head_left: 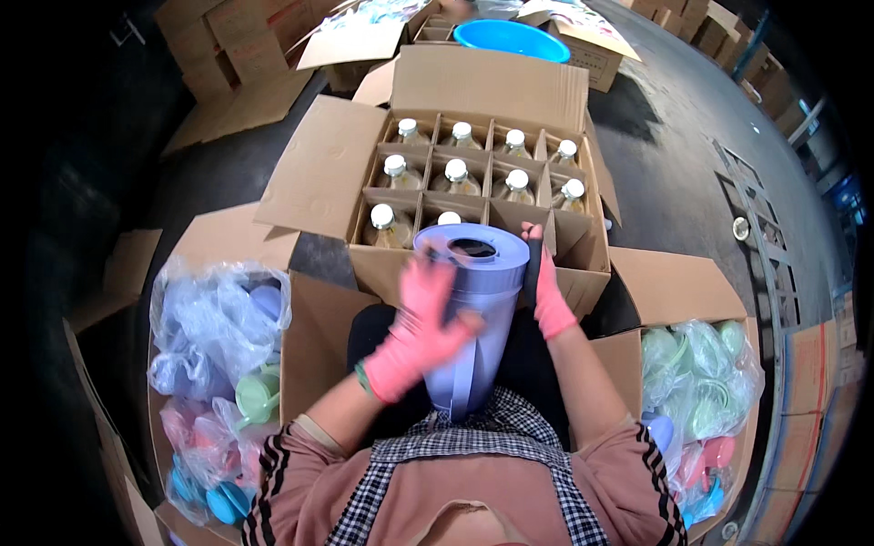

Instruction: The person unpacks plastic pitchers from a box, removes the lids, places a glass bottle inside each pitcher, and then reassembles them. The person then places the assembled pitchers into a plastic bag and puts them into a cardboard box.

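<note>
Purple plastic gleams on the tall jug (482, 337) that we have in front of our lap, its base close to our checked apron (455, 444) and its wide round top turned up toward us, with a dark hole in the middle. A strap-like handle runs down the side nearest us. Our left hand (417, 318), in a pink glove, is at the jug's left side, blurred; its fingers are spread and the thumb stands out across the jug, but we cannot tell how firmly it touches. Our right hand (550, 296), also in a pink glove, lies along the right side by the rim, fingertips bare and pointing up; we cannot tell whether it presses there or only steadies.

Just beyond the jug we have an open cardboard box (391, 273) split by dividers, where ten clear bottles (397, 175) with white caps show. To our left, a carton (319, 332) holds clear bags (218, 318) of purple, pink and blue pieces, with a green cup (258, 396) among them. To our right, another carton (678, 284) holds bagged green pieces (706, 359), with pink and blue ones nearer us. Farther off, we see a blue basin (514, 40) between open boxes.
</note>
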`<action>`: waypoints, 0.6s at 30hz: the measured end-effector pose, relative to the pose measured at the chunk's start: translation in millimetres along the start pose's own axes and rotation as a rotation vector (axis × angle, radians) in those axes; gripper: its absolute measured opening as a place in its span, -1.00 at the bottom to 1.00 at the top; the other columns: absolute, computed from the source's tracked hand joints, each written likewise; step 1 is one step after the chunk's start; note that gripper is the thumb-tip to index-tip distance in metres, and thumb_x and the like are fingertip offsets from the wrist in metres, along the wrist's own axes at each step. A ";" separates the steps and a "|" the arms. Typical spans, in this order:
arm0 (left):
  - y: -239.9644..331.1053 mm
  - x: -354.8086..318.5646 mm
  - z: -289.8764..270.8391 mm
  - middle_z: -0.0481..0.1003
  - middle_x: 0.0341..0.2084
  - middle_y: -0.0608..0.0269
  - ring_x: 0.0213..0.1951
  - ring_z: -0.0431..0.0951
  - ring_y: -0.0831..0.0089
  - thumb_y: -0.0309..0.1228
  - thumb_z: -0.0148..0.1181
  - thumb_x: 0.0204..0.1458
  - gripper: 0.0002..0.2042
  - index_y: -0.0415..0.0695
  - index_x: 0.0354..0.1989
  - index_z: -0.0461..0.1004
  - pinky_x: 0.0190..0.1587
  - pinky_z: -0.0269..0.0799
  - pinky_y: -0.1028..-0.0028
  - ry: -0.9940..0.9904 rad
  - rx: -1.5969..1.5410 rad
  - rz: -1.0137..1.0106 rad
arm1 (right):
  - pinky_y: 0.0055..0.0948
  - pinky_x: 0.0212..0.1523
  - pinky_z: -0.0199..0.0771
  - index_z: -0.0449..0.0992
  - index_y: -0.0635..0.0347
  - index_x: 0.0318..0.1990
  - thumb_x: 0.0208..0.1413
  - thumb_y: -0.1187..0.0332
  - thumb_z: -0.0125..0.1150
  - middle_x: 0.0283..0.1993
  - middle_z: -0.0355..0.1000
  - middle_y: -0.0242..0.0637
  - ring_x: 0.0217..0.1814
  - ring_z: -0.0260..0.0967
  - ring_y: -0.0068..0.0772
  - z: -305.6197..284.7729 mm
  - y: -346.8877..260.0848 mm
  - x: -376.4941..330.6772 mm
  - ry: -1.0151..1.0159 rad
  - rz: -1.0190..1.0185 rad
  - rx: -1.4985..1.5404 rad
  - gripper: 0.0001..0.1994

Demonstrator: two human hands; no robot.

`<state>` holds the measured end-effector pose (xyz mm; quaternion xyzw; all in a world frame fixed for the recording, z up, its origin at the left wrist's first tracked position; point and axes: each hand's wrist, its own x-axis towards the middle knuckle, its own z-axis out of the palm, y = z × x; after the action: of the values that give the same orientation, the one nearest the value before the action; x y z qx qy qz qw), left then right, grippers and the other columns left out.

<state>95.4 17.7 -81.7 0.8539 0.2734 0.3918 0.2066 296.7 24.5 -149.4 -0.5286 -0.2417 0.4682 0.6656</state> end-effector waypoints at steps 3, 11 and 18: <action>-28.1 21.3 -8.7 0.22 -0.06 -0.13 0.03 0.17 -0.01 -0.34 -0.09 0.00 -0.61 -0.30 -0.02 0.19 0.09 0.08 0.22 0.232 -0.126 -0.345 | -0.40 0.16 0.05 0.14 0.19 0.12 0.20 0.18 -0.19 0.09 0.18 -0.30 0.16 0.07 -0.36 18.4 6.8 -50.3 0.023 -0.659 -0.573 -0.60; -36.9 6.0 7.1 0.11 0.02 -0.16 0.00 0.12 -0.15 -0.30 0.11 -0.25 -0.45 -0.20 0.00 0.21 0.11 -0.01 0.10 0.249 -0.258 -0.249 | -0.46 0.12 0.11 0.15 0.29 0.09 0.19 0.01 -0.31 0.04 0.23 -0.28 0.08 0.15 -0.46 8.2 12.2 -14.8 -0.231 -0.117 0.090 -0.48; -8.4 17.4 -37.2 0.25 0.01 0.04 0.06 0.20 0.07 -0.34 0.34 -0.50 -0.33 -0.12 -0.03 0.31 0.09 0.04 0.09 -0.092 0.259 0.253 | -0.27 0.24 -0.04 0.00 0.27 0.18 0.10 -0.08 -0.22 0.20 0.04 -0.15 0.25 -0.01 -0.25 44.8 -94.5 -53.5 -0.405 -0.377 0.381 -0.35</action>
<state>73.2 40.3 -54.1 0.9180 0.2021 0.3366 0.0560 271.1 -1.4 -37.6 -0.2371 -0.3706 0.4693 0.7656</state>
